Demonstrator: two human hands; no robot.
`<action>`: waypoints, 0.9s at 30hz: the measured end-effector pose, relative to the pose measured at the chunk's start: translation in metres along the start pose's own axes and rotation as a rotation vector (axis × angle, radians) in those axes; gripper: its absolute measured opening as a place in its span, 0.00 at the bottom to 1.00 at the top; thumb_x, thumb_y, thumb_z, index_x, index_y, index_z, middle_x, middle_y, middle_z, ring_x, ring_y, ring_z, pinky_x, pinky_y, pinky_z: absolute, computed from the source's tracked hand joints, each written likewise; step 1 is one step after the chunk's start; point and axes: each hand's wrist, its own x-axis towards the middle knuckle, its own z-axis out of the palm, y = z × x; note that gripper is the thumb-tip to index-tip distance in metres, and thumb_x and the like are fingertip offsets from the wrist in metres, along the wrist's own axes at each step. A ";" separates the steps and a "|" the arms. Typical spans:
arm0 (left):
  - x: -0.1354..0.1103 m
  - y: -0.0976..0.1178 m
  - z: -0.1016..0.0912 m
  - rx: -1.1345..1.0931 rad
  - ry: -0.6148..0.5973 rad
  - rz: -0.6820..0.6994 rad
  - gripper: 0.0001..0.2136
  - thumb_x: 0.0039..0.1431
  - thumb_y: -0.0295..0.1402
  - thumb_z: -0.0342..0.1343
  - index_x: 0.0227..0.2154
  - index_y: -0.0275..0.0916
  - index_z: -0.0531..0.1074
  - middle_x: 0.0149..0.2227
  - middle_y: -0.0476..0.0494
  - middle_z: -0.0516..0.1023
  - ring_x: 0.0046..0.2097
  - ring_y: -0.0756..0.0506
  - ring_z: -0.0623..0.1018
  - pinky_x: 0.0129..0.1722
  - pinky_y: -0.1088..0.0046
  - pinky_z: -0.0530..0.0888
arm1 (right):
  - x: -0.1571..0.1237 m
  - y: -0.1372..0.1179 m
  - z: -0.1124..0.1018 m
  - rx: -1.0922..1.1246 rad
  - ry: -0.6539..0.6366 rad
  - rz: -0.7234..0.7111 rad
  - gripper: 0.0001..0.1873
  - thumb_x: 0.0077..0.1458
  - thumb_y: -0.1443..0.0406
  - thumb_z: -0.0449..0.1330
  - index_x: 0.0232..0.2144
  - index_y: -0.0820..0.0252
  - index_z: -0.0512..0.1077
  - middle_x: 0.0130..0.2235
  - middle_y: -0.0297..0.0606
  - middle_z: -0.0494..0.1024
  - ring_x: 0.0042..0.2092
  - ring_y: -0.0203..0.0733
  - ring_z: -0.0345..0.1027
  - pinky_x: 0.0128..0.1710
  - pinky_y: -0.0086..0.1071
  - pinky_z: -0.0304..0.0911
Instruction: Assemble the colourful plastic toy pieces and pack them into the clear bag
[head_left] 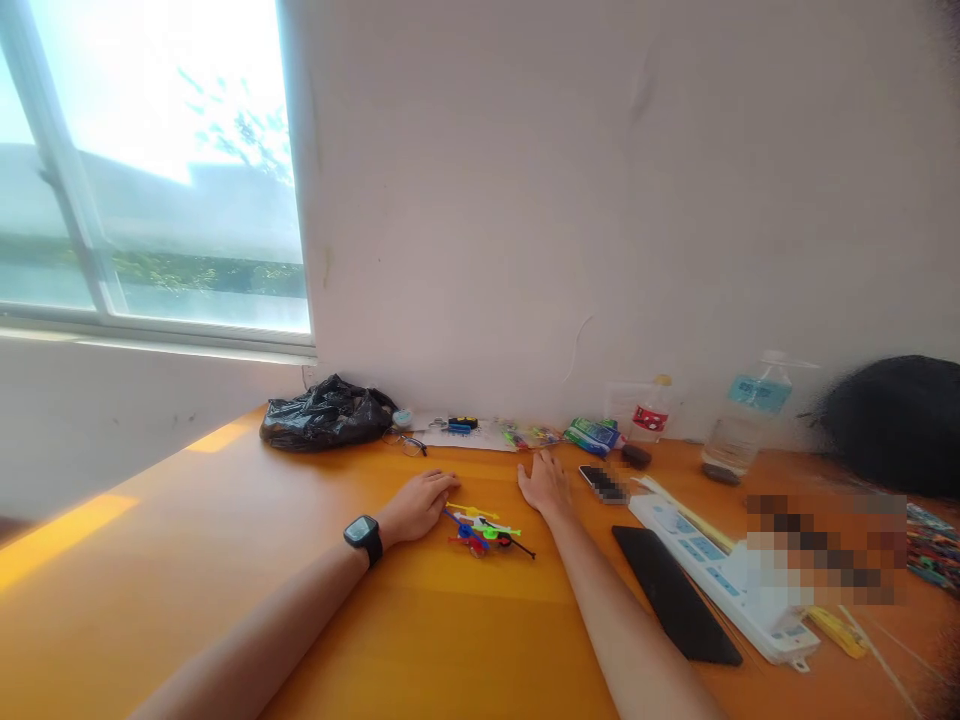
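Note:
My left hand (421, 503) rests on the orange table (225, 560) with its fingers loosely curled and nothing visible in them; a black watch (363, 538) is on that wrist. My right hand (545, 484) lies flat on the table, fingers stretched out, holding nothing. Between the two hands lies a small pile of thin colourful plastic pieces (486, 528) in blue, yellow, green, red and black. Neither hand touches the pile; the left hand's fingertips are nearest to it.
A black plastic bag (324, 412), glasses (403, 441) and small packets (592, 434) line the wall. A phone (604, 482), a black flat slab (675, 605), a white power strip (720, 580) and two bottles (746, 425) sit to the right. A window is at left.

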 end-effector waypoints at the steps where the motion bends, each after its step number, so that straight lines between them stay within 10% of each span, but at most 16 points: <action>1: 0.000 0.000 0.000 0.005 -0.002 0.003 0.17 0.71 0.31 0.43 0.54 0.43 0.75 0.57 0.40 0.77 0.57 0.40 0.76 0.61 0.61 0.71 | 0.001 0.001 0.001 0.000 0.003 0.001 0.30 0.67 0.55 0.47 0.63 0.69 0.67 0.67 0.58 0.60 0.64 0.60 0.58 0.61 0.48 0.54; 6: 0.000 0.002 -0.001 0.034 -0.006 0.006 0.17 0.71 0.29 0.43 0.54 0.42 0.74 0.56 0.40 0.77 0.56 0.40 0.75 0.60 0.62 0.71 | 0.003 0.006 0.002 0.026 -0.016 0.007 0.30 0.66 0.54 0.49 0.61 0.68 0.70 0.73 0.52 0.49 0.68 0.62 0.52 0.63 0.49 0.53; 11: 0.000 0.001 0.000 0.025 0.003 0.023 0.16 0.70 0.28 0.44 0.53 0.42 0.74 0.56 0.40 0.77 0.56 0.41 0.75 0.59 0.62 0.71 | 0.001 -0.005 -0.004 0.072 0.124 -0.302 0.26 0.65 0.60 0.51 0.61 0.62 0.71 0.70 0.47 0.58 0.69 0.55 0.49 0.67 0.44 0.46; 16: 0.001 0.000 0.002 0.010 0.023 0.046 0.16 0.70 0.28 0.45 0.53 0.42 0.73 0.55 0.40 0.78 0.56 0.40 0.75 0.59 0.61 0.71 | 0.009 -0.025 -0.005 0.126 -0.018 -0.383 0.25 0.69 0.55 0.47 0.61 0.52 0.72 0.74 0.38 0.50 0.73 0.59 0.38 0.69 0.52 0.39; 23: 0.002 0.005 -0.002 0.008 0.017 0.042 0.15 0.70 0.28 0.44 0.50 0.42 0.75 0.53 0.40 0.78 0.53 0.41 0.77 0.56 0.62 0.72 | 0.023 -0.052 -0.004 0.283 -0.046 -0.344 0.19 0.61 0.66 0.56 0.52 0.63 0.76 0.64 0.52 0.69 0.72 0.64 0.40 0.68 0.63 0.24; 27: 0.001 0.001 0.001 -0.014 0.026 0.036 0.16 0.70 0.28 0.44 0.51 0.43 0.75 0.55 0.39 0.78 0.56 0.40 0.76 0.59 0.60 0.71 | 0.034 -0.063 -0.036 0.490 0.074 -0.393 0.16 0.60 0.67 0.56 0.48 0.63 0.77 0.58 0.51 0.75 0.67 0.59 0.54 0.68 0.56 0.42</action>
